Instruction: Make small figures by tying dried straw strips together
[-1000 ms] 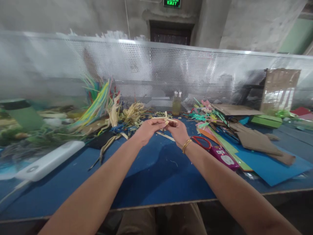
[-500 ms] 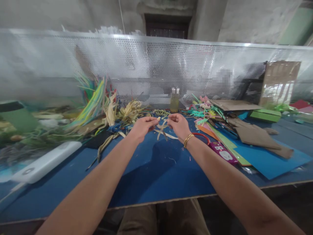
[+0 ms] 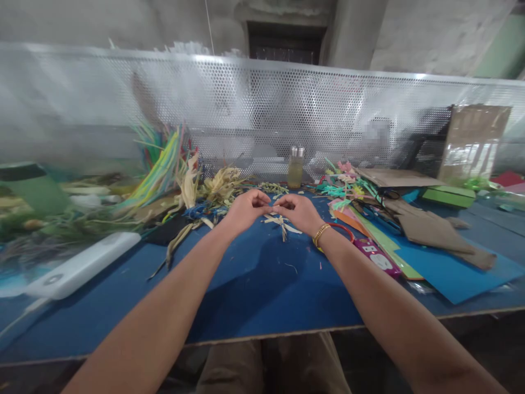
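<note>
Over the blue tabletop [image 3: 262, 295], my left hand [image 3: 248, 210] and my right hand [image 3: 300, 212] meet, thumbs and forefingers pinched tip to tip. Whatever sits between the fingertips is tiny and mostly hidden. Just under them is a crossed piece of pale, dry husk-like strips [image 3: 284, 223]; I cannot tell whether it hangs from the fingers or lies on the table. A gold bracelet [image 3: 320, 234] circles my right wrist. Beyond the hands lie greenish plant scraps [image 3: 270, 188].
Dried husks [image 3: 221, 183] and coloured strips [image 3: 164, 169] pile up on the left, near a white power bank-like device [image 3: 84, 265]. A bottle [image 3: 295, 167] stands behind. Blue paper [image 3: 455, 268], brown cardboard [image 3: 435, 230] and a purple packet [image 3: 375, 254] lie right. A perforated metal screen [image 3: 229, 109] borders the back.
My hands have come together; a small gap showed between them before. The pale strip end seen in my left fingers is now hidden. The crossed strips appear slightly lower and further right.
</note>
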`<action>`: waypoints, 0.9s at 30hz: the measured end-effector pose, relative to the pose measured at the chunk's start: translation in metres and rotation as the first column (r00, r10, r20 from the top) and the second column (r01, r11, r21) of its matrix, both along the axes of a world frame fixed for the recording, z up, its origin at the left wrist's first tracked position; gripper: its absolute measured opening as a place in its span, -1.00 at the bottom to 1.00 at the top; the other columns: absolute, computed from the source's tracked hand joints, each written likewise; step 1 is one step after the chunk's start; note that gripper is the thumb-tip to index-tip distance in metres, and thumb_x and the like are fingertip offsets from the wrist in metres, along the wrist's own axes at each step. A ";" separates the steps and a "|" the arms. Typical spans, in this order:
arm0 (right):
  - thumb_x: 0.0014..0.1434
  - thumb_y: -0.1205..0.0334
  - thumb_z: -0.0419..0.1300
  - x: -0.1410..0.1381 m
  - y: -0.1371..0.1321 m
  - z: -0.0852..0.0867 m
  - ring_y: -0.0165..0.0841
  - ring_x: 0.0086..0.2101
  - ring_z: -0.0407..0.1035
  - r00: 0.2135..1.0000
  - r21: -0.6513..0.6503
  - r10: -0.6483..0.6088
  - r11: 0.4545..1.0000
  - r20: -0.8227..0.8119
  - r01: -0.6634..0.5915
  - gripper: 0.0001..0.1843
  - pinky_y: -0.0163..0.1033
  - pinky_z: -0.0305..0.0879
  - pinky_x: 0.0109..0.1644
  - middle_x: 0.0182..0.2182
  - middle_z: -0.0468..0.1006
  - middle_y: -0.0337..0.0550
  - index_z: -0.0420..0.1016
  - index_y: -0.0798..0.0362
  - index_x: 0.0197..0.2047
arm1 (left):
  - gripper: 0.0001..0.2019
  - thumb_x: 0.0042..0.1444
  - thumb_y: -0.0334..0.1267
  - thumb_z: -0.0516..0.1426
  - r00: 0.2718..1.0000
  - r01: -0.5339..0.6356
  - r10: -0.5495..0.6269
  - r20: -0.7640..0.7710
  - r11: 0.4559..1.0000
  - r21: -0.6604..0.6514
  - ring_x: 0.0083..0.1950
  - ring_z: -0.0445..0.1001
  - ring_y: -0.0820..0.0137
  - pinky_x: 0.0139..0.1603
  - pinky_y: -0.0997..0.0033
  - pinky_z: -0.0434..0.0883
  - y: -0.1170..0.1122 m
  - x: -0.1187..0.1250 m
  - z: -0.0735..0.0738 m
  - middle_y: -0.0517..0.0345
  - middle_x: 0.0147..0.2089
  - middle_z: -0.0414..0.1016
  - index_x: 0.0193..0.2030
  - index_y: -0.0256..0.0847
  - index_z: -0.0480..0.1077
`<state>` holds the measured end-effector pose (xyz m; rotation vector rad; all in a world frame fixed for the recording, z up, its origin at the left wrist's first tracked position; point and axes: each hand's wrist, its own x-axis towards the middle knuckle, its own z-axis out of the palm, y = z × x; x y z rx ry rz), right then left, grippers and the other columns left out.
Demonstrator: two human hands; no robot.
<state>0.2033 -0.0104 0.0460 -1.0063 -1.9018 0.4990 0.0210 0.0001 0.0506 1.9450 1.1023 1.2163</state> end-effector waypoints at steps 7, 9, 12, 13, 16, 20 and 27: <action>0.04 0.12 0.27 0.022 0.028 -0.012 -0.44 -0.44 0.34 0.991 -0.082 -0.118 0.990 -0.070 0.112 -0.80 -0.32 0.23 -0.30 -0.45 0.55 -0.20 0.56 0.10 -0.37 | -0.65 -0.10 -0.14 0.31 0.989 -0.124 0.132 -0.067 0.986 0.112 -0.23 0.49 0.32 -0.17 0.33 0.37 -0.003 -0.007 0.009 0.05 -0.24 0.55 -0.16 -0.21 0.47; 0.02 0.12 0.27 0.027 0.037 -0.019 -0.43 -0.42 0.35 0.986 -0.128 -0.163 0.979 -0.035 0.157 -0.80 -0.30 0.24 -0.27 -0.43 0.56 -0.19 0.57 0.09 -0.38 | -0.68 -0.08 -0.07 0.29 0.973 -0.198 0.209 -0.097 0.974 0.108 -0.23 0.49 0.30 -0.20 0.35 0.35 -0.001 -0.013 0.008 0.04 -0.24 0.57 -0.20 -0.19 0.51; -0.01 0.12 0.29 0.025 0.047 -0.030 -0.39 -0.39 0.37 0.969 -0.152 -0.212 0.961 0.124 0.230 -0.82 -0.30 0.23 -0.26 -0.44 0.56 -0.20 0.61 0.05 -0.39 | -0.74 -0.09 -0.01 0.27 0.955 -0.171 0.148 -0.257 0.983 -0.069 -0.40 0.48 0.28 -0.38 0.37 0.30 0.002 -0.019 0.004 0.04 -0.43 0.56 -0.45 -0.18 0.54; -0.01 0.12 0.30 0.022 0.048 -0.033 -0.38 -0.39 0.37 0.956 -0.152 -0.231 0.954 0.182 0.259 -0.83 -0.30 0.22 -0.27 -0.44 0.56 -0.20 0.61 0.04 -0.40 | -0.73 -0.09 0.00 0.27 0.946 -0.133 0.078 -0.316 0.979 -0.156 -0.45 0.47 0.28 -0.43 0.37 0.27 0.002 -0.018 0.002 0.03 -0.49 0.54 -0.52 -0.18 0.53; -0.02 0.15 0.31 0.014 0.051 -0.037 -0.35 -0.38 0.39 0.916 -0.145 -0.269 0.935 0.299 0.323 -0.87 -0.29 0.21 -0.30 -0.42 0.59 -0.17 0.62 0.01 -0.43 | -0.71 -0.08 -0.02 0.25 0.917 -0.018 -0.131 -0.377 0.930 -0.368 -0.50 0.48 0.27 -0.47 0.37 0.26 0.000 -0.012 -0.003 -0.01 -0.53 0.54 -0.62 -0.18 0.52; 0.03 0.19 0.27 0.012 0.048 -0.029 -0.36 -0.41 0.41 0.932 -0.100 -0.303 0.940 0.198 0.327 -0.86 -0.30 0.22 -0.32 -0.46 0.59 -0.16 0.61 0.06 -0.45 | -0.72 -0.09 -0.03 0.25 0.917 0.076 -0.227 -0.329 0.907 -0.413 -0.50 0.47 0.29 -0.43 0.38 0.29 -0.002 -0.002 -0.008 0.00 -0.50 0.56 -0.62 -0.17 0.53; 0.08 0.14 0.26 0.005 0.013 0.003 -0.40 -0.41 0.39 0.975 0.140 -0.107 0.981 -0.196 0.136 -0.84 -0.29 0.30 -0.28 -0.42 0.58 -0.17 0.57 0.05 -0.38 | -0.76 -0.09 -0.05 0.28 1.000 0.029 -0.029 0.004 0.981 -0.191 -0.36 0.44 0.32 -0.36 0.41 0.28 -0.001 0.004 -0.009 0.12 -0.47 0.52 -0.40 -0.19 0.58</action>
